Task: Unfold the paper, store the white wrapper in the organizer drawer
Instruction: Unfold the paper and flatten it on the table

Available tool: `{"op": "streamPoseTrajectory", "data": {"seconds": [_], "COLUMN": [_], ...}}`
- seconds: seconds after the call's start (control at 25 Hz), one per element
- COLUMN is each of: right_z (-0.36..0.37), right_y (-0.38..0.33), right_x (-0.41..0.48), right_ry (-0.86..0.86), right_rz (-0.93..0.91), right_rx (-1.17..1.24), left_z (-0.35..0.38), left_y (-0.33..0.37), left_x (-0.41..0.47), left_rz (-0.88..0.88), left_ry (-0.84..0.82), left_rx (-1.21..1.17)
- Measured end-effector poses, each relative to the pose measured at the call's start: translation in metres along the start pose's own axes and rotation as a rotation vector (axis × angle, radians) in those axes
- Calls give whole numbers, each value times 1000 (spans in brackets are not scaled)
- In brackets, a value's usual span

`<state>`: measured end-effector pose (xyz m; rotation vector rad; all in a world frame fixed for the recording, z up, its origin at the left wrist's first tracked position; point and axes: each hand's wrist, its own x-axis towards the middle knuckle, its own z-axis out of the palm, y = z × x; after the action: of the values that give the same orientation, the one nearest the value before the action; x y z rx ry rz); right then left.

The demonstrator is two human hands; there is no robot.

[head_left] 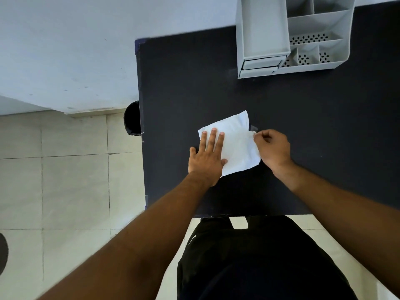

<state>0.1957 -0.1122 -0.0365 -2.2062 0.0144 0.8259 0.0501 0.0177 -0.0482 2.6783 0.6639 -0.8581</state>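
White paper [234, 144] on dark tabletop [313, 118]: left hand [207, 158] flat, fingers [213, 137] spread pinning its left end; right hand [272, 148] pinching the right edge; organizer drawer [262, 64] well beyond, closed.

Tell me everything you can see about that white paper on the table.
The white paper is a thin, creased sheet lying mostly flat and skewed on the dark table. The left hand presses flat on its left part; the right hand pinches its crumpled right edge. The far corner curls slightly.
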Motion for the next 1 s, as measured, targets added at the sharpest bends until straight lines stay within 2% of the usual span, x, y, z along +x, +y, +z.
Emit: {"op": "streamPoseTrajectory", "data": {"seconds": [0.12,0.24,0.36,0.48,0.6,0.84,1.0], "right_z": [-14,-24,-27,-29,-30,-35,-42], "right_y": [3,6,9,11,11,21,23], "right_x": [-3,-9,-13,-16,-19,-11,-9], "right_ry": [-121,-237,-318,-384,-428,-217,-177], "right_rz": [273,363,384,365,339,391,364], "right_rx": [361,477,550,556,528,374,284], "left_z": [-18,-47,-61,-64,-59,-53,-50], "left_y": [-2,2,22,53,68,57,43], "left_x": [5,9,9,9,17,16,12], "left_rz": [-10,-39,-23,-143,-300,-458,-347], "left_ry": [-23,67,248,112,56,175,76], "left_rx": [87,55,-260,-758,-981,-1040,-1085]}}
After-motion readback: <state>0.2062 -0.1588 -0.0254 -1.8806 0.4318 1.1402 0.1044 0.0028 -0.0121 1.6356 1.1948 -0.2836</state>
